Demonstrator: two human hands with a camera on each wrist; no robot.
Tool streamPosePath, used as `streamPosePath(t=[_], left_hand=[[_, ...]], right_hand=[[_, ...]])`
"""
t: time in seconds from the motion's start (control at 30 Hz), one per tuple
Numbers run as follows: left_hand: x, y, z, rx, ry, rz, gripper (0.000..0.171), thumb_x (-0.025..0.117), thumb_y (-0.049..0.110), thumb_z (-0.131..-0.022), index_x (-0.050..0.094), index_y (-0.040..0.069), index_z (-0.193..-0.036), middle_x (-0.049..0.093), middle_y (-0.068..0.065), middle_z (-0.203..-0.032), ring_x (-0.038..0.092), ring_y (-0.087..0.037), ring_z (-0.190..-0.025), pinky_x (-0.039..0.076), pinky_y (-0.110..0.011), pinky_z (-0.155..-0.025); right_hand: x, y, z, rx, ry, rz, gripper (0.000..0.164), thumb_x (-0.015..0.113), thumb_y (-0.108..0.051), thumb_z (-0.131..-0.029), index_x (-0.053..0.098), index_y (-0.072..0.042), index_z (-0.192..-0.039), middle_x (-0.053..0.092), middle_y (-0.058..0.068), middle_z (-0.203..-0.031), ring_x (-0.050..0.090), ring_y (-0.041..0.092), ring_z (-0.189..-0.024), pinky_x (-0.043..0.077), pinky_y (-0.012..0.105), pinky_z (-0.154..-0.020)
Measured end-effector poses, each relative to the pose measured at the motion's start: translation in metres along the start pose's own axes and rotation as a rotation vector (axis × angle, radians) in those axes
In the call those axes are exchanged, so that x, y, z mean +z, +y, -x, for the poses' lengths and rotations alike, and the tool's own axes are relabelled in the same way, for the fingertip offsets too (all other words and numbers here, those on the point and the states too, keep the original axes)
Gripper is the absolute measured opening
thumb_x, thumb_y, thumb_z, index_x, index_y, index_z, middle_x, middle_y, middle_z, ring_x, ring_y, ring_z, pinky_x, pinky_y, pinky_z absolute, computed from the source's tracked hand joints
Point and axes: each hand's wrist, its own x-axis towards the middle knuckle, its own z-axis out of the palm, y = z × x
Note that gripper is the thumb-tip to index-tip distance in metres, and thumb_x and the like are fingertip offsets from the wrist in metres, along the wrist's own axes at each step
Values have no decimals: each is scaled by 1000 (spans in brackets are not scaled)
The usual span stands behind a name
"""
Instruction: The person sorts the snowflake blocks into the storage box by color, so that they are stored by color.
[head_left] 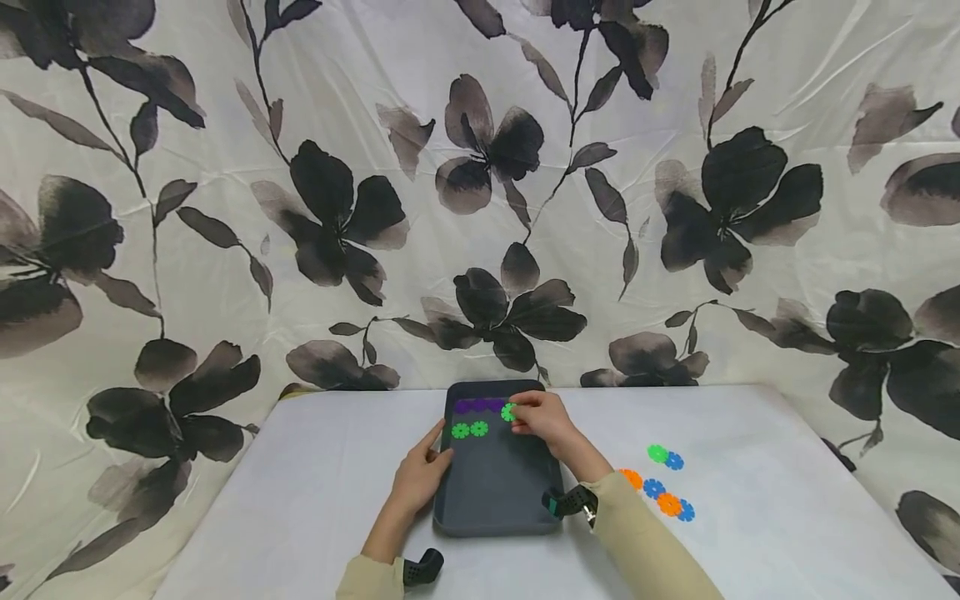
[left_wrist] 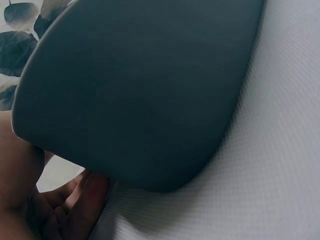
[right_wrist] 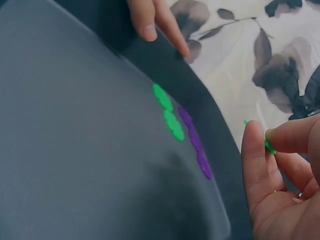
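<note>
Between finger and thumb, my right hand [head_left: 546, 418] pinches a green snowflake disc [head_left: 508, 412] over the far right part of a dark grey tray [head_left: 498, 492]. Part of that disc is hidden by the fingertips in the right wrist view. Along the tray's far end runs a row of purple snowflake discs [right_wrist: 196, 142]. Two green snowflake discs [right_wrist: 169, 112] lie side by side next to that row, at the left. My left hand [head_left: 422, 475] holds the tray's left side, thumb at the rim and fingers low against the outside [left_wrist: 90, 200].
Right of the tray, several loose snowflake discs lie on the white table [head_left: 322, 492]: orange discs [head_left: 669, 504], blue discs [head_left: 654, 488] and a green disc [head_left: 657, 453]. A floral cloth [head_left: 420, 250] hangs behind the table's far edge.
</note>
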Motion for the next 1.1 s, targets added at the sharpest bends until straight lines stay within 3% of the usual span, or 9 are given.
streamPosePath(t=[0.3, 0.8, 1.1], left_hand=[[3, -4, 6, 1, 6, 3, 55, 61, 21, -96, 44, 21, -148, 46, -2, -73, 40, -17, -62, 32, -33, -57], [1, -1, 1, 15, 13, -14, 55, 61, 22, -95, 44, 23, -148, 46, -1, -73, 40, -16, -61, 32, -32, -57], [1, 0, -1, 18, 16, -18, 55, 61, 21, -95, 44, 23, -148, 45, -1, -73, 39, -16, -63, 31, -33, -58]], right_hand=[[6, 16, -3, 44, -11, 6, 30, 58, 2, -93, 59, 13, -121, 61, 16, -96, 63, 13, -66, 55, 38, -74], [13, 20, -11, 45, -16, 27, 33, 60, 4, -89, 59, 14, -121, 59, 17, -98, 61, 14, -65, 55, 32, -68], [15, 21, -14, 67, -32, 23, 32, 60, 5, -89, 59, 14, -120, 59, 19, -102, 62, 14, -66, 55, 33, -70]])
